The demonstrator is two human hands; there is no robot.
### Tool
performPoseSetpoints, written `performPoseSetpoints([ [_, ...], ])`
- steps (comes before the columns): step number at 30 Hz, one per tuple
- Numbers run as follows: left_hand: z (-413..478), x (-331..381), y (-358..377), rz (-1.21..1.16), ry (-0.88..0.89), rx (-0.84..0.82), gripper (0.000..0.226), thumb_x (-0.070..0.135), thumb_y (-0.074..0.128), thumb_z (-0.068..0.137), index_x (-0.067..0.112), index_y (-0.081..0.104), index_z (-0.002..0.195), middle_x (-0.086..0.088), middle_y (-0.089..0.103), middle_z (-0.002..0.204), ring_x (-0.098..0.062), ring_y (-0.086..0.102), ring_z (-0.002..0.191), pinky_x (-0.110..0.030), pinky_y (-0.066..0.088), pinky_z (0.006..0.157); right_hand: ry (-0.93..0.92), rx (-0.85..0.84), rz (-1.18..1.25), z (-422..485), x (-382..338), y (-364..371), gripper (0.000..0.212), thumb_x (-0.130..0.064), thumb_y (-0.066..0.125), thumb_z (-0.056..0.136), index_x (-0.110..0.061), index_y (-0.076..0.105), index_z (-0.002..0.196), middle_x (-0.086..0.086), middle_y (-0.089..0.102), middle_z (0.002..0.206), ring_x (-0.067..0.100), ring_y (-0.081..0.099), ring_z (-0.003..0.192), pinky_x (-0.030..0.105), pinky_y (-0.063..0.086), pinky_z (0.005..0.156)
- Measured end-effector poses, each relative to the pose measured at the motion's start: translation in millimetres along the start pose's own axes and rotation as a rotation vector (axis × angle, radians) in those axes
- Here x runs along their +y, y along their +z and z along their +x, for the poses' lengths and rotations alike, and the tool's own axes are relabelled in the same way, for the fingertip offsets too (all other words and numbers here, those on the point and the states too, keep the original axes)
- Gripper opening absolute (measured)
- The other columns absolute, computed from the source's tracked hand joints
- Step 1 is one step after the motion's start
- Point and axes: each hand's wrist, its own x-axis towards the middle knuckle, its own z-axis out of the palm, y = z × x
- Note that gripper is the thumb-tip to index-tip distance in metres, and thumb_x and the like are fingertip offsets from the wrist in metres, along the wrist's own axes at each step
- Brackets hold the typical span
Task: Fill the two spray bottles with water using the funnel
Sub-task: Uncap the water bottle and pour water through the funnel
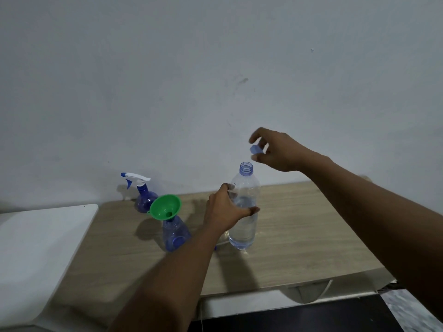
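The left hand (224, 209) grips the open water bottle (244, 207) upright on the table (299, 236). The right hand (275, 149) pinches its cap (255, 149) at one o'clock above. At nine o'clock, a funnel (165, 207) sits in one spray bottle (175, 233); the other sprayer (143, 195) stands behind.

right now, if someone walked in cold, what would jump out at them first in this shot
The bright green plastic funnel stands out first, seated in the neck of the open blue spray bottle on the wooden table. Just right of it, the left hand grips a clear plastic water bottle, uncapped, while the right hand holds its small blue cap above. A second blue spray bottle with a white trigger head stands behind, near the wall.
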Motion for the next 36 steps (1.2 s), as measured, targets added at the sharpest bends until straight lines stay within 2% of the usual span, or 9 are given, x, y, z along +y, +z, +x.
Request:
performPoseSetpoints([
  [4, -0.3, 3.7, 4.1, 0.003, 0.002, 0.005, 0.097, 0.067, 0.092, 0.045, 0.026, 0.055, 0.124, 0.009, 0.069, 0.112, -0.014, 0.066, 0.104, -0.039, 0.058, 0.093, 0.196, 0.0, -0.012, -16.2, 52.8, 21.5, 0.029, -0.03, 0.077, 0.084, -0.017, 0.063, 0.106, 0.006, 0.07, 0.096, 0.022, 0.064, 0.089, 0.025, 0.041, 0.072],
  [9, 1.5, 9.3, 10.3, 0.017, 0.018, 0.015, 0.094, 0.062, 0.095, 0.047, 0.024, 0.056, 0.123, 0.01, 0.068, 0.108, -0.012, 0.066, 0.102, -0.037, 0.056, 0.094, 0.437, -0.217, -0.103, -56.4, 120.6, 81.7, 0.03, -0.028, 0.077, 0.082, -0.016, 0.064, 0.106, 0.012, 0.069, 0.112, 0.029, 0.062, 0.105, 0.031, 0.048, 0.083],
  [12, 2.8, 13.2, 13.7, 0.02, 0.015, 0.021, 0.093, 0.064, 0.094, 0.048, 0.025, 0.057, 0.124, 0.011, 0.069, 0.107, -0.01, 0.066, 0.101, -0.036, 0.056, 0.094, 0.504, -0.314, -0.125, -84.0, 153.6, 116.5, 0.027, -0.024, 0.07, 0.086, -0.014, 0.063, 0.11, 0.014, 0.067, 0.118, 0.031, 0.06, 0.109, 0.031, 0.047, 0.085],
  [17, 0.9, 19.5, 20.0, 0.033, -0.007, 0.056, 0.091, 0.064, 0.093, 0.05, 0.024, 0.057, 0.124, 0.01, 0.07, 0.108, -0.011, 0.065, 0.102, -0.035, 0.056, 0.093, 0.527, -0.388, -0.136, -113.8, 185.9, 167.9, 0.025, -0.024, 0.058, 0.094, -0.012, 0.057, 0.115, 0.015, 0.062, 0.119, 0.031, 0.061, 0.106, 0.031, 0.045, 0.079],
  [23, 0.7, 21.8, 21.7, 0.041, -0.03, 0.084, 0.093, 0.067, 0.092, 0.048, 0.025, 0.057, 0.124, 0.011, 0.07, 0.108, -0.012, 0.066, 0.104, -0.039, 0.057, 0.094, 0.43, -0.362, -0.128, -112.0, 187.1, 201.7, 0.017, -0.022, 0.053, 0.095, -0.011, 0.053, 0.108, 0.012, 0.062, 0.115, 0.031, 0.058, 0.105, 0.03, 0.038, 0.073],
  [26, 0.2, 22.7, 19.6, 0.047, -0.025, 0.096, 0.094, 0.065, 0.093, 0.05, 0.024, 0.057, 0.126, 0.009, 0.07, 0.11, -0.013, 0.066, 0.105, -0.038, 0.057, 0.094, 0.412, -0.378, -0.137, -112.0, 189.3, 209.5, 0.007, -0.022, 0.05, 0.093, -0.02, 0.043, 0.095, 0.011, 0.062, 0.112, 0.032, 0.058, 0.102, 0.034, 0.043, 0.074],
  [29, -1.0, 20.6, 18.5, 0.059, -0.026, 0.106, 0.094, 0.065, 0.093, 0.051, 0.023, 0.057, 0.127, 0.008, 0.071, 0.111, -0.012, 0.066, 0.104, -0.036, 0.057, 0.092, 0.393, -0.368, -0.17, -113.8, 192.4, 213.3, 0.005, -0.024, 0.048, 0.093, -0.021, 0.045, 0.096, 0.008, 0.062, 0.11, 0.03, 0.057, 0.099, 0.039, 0.049, 0.08],
  [33, -2.2, 16.6, 17.2, 0.064, -0.04, 0.11, 0.098, 0.07, 0.09, 0.048, 0.024, 0.057, 0.127, 0.008, 0.072, 0.113, -0.014, 0.066, 0.107, -0.038, 0.058, 0.093, 0.426, -0.382, -0.177, -113.8, 190.6, 213.3, 0.022, -0.028, 0.053, 0.091, -0.021, 0.051, 0.111, 0.005, 0.059, 0.114, 0.026, 0.056, 0.102, 0.044, 0.052, 0.087],
  [36, -3.0, 17.2, 16.4, 0.052, -0.022, 0.105, 0.096, 0.067, 0.092, 0.05, 0.023, 0.058, 0.127, 0.007, 0.072, 0.113, -0.012, 0.067, 0.105, -0.035, 0.058, 0.092, 0.447, -0.335, -0.002, -100.5, 177.4, 207.6, 0.057, -0.033, 0.074, 0.078, -0.021, 0.05, 0.129, 0.005, 0.056, 0.126, 0.025, 0.057, 0.112, 0.043, 0.052, 0.093],
])
